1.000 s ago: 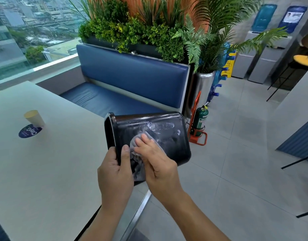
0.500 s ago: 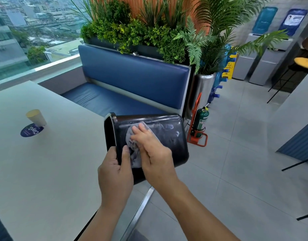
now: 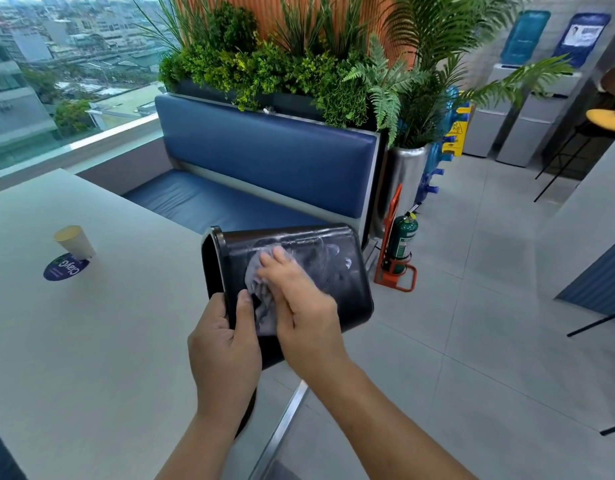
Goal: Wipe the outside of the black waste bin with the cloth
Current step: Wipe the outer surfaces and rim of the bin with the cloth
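Lying on its side, the bin (image 3: 337,271) sits at 1 o'clock from my left hand (image 3: 223,344), which grips its rim; my right hand (image 3: 304,318), fingers (image 3: 280,259) straight, presses the cloth (image 3: 261,308) against its wall

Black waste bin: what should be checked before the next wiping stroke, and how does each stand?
1. Left hand grips the black waste bin at its rim: ok.
2. Right hand presses the cloth flat on the bin's side: ok.
3. Bin on its side, wiped wall up: ok.
4. Every outer wall wiped: cannot tell, underside hidden.
5. Paper cup on the table, apart from bin: ok.
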